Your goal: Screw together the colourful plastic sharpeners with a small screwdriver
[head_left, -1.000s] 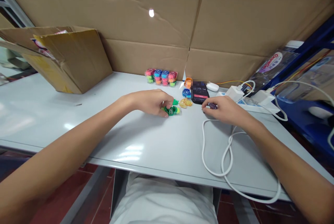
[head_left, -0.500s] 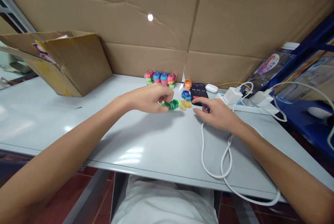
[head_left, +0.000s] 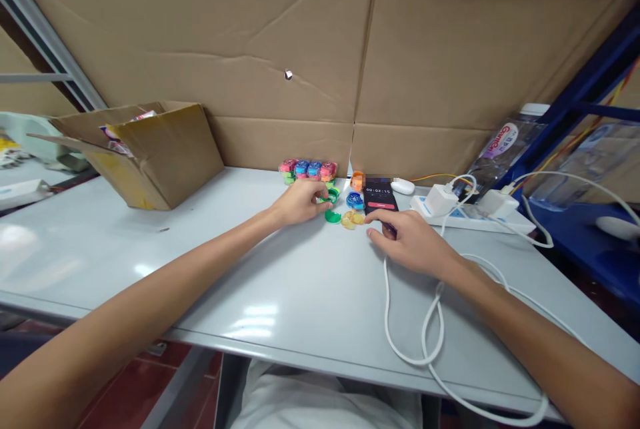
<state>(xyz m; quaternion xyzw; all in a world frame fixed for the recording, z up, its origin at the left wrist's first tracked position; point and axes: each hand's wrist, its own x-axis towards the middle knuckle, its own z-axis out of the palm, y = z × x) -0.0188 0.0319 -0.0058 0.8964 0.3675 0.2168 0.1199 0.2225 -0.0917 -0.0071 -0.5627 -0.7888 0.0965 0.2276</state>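
My left hand is closed at the fingertips on a green ring-like plastic piece, partly hidden by the fingers. Just below it on the table lies a separate green translucent disc. Beside that disc are yellow translucent pieces. My right hand rests to the right of these, index finger reaching toward the yellow pieces. A dark, slim object shows within its curled fingers; its kind is hard to make out. A round blue plastic item and an orange one sit behind.
A row of red, blue and green plastic items stands against the cardboard wall. A phone shows a running timer. At right are a white power strip, cable and bottle; an open cardboard box stands left.
My left hand has closed on the green piece, and a green disc now lies apart below it. The right hand stays near the yellow pieces. The camera view has tilted upward.
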